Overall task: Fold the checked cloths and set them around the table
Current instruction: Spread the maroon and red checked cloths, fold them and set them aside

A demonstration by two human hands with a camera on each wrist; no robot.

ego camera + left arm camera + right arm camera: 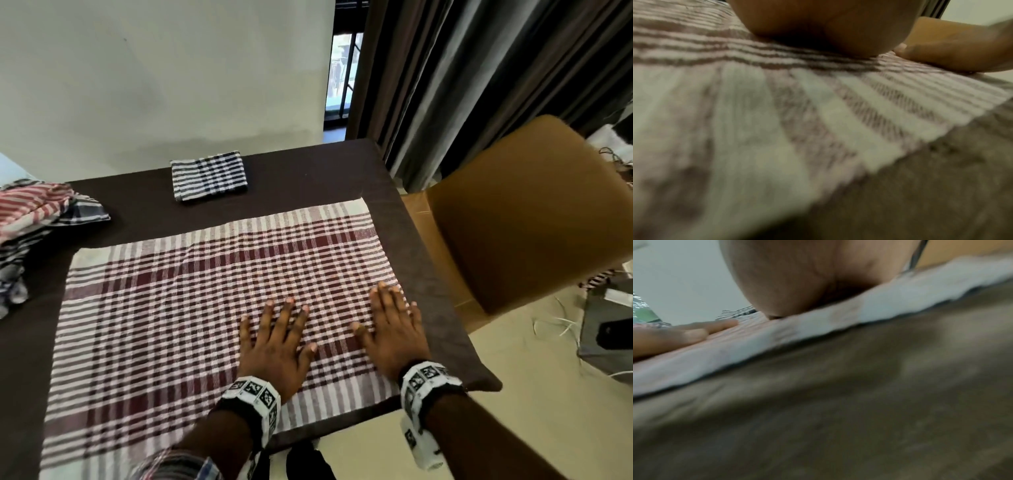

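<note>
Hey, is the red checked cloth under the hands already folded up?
No, the red checked cloth lies spread flat over the table, with the left hand and right hand pressed open on it.

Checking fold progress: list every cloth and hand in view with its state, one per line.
Large maroon-and-white checked cloth: spread flat, unfolded, on the dark-covered table.
Small navy-and-white checked cloth: folded, at the table's far edge.
Heap of red-striped and navy checked cloths: crumpled, unfolded, at the left.
Left hand: flat, fingers spread, pressing the maroon cloth.
Right hand: flat, pressing near its right edge.
</note>
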